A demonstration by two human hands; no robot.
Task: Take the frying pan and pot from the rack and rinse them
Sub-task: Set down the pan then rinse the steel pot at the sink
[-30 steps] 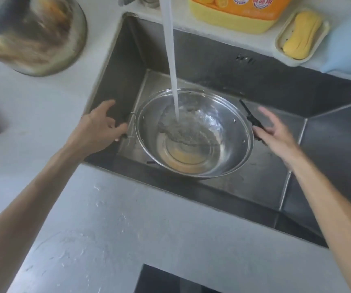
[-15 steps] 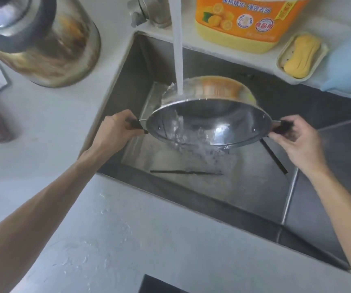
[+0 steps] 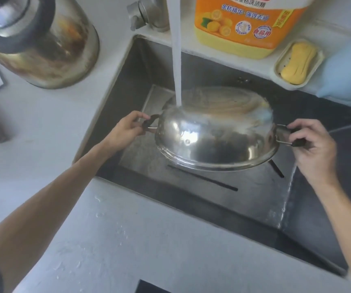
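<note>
At frame centre, pot (image 3: 214, 132) inverted, base up, handles left-right; left hand (image 3: 126, 129) and right hand (image 3: 312, 144) closed on handles.

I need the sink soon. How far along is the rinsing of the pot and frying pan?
Done: the steel pot is off the rack and in the sink.

In hand: the left hand and right hand grip its two handles, holding it upside down while the tap stream hits its base, so its outside is being rinsed.

Left: no frying pan is in view; it seems not yet fetched or rinsed.
</note>
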